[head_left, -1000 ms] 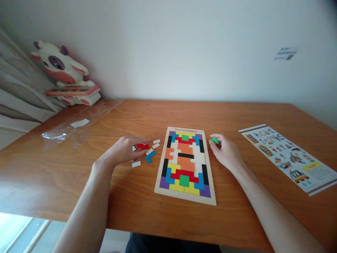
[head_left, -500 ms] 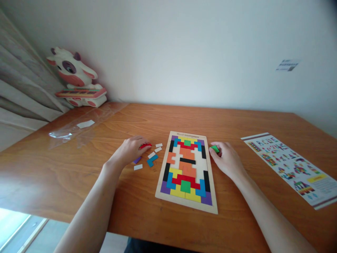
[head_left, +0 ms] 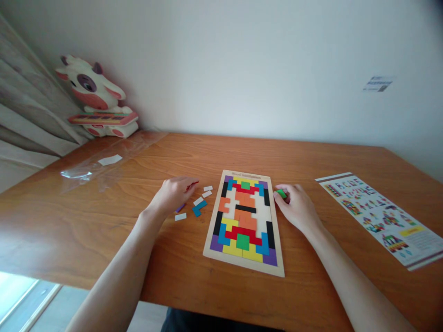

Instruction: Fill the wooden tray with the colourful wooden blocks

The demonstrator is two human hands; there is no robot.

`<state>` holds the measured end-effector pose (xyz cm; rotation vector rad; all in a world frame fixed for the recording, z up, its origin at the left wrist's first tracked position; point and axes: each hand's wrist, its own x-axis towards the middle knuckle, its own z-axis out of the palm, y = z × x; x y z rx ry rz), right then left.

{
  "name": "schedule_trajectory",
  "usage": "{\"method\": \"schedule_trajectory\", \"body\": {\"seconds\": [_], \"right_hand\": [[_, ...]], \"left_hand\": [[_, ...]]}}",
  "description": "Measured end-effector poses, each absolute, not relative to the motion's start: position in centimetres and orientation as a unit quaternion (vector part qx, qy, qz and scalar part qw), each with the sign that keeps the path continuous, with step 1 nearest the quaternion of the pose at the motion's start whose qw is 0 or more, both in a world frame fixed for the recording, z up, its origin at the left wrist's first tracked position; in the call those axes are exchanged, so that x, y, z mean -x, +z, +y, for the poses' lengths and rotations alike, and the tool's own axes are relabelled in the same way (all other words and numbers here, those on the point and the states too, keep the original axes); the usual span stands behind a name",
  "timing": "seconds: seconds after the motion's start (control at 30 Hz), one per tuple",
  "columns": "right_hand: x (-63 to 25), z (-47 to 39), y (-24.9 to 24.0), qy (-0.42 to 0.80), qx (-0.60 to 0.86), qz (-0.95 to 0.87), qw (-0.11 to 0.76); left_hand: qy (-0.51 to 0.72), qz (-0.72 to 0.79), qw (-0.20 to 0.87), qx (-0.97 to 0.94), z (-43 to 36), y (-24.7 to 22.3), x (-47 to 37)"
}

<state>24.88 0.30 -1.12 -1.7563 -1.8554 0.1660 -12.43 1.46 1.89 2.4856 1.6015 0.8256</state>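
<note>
A wooden puzzle board (head_left: 244,265) lies on the table, partly filled with coloured pieces; bare wood shows in its middle. To its left, my left hand (head_left: 173,193) is closed on a red piece (head_left: 193,185). A purple piece (head_left: 180,208) shows just below that hand. Between hand and board lie a blue piece (head_left: 199,208) and several small white pieces (head_left: 180,216). At the board's right edge my right hand (head_left: 296,203) grips a green piece (head_left: 281,193) between thumb and fingers.
A printed pattern sheet (head_left: 380,216) lies on the wooden table (head_left: 173,272) at the right. Clear plastic wrapping (head_left: 83,173) is at the left, in front of a cow-shaped toy keyboard (head_left: 104,119) against the wall. A curtain (head_left: 31,101) hangs at the far left.
The red piece in my left hand has tilted, now showing a thinner edge. My right hand keeps the green piece near the board. The whole view has shifted slightly.
</note>
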Motion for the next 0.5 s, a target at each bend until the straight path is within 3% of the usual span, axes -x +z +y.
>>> {"method": "schedule_trajectory", "body": {"seconds": [0.13,0.3,0.5], "right_hand": [[-24.9,0.3,-1.1,0.06,0.659,-0.692,0.29],[-24.1,-0.1,0.1,0.038,0.598,-0.709,0.371],[-20.3,-2.4,1.8,0.171,0.441,-0.809,0.348]], "left_hand": [[0.339,0.511,0.205,-0.763,0.2,2.5,9.1],[0.32,0.479,0.369,-0.73,-1.0,2.2,5.9],[0.328,0.444,0.453,-0.7,-1.2,1.9,5.5]]}}
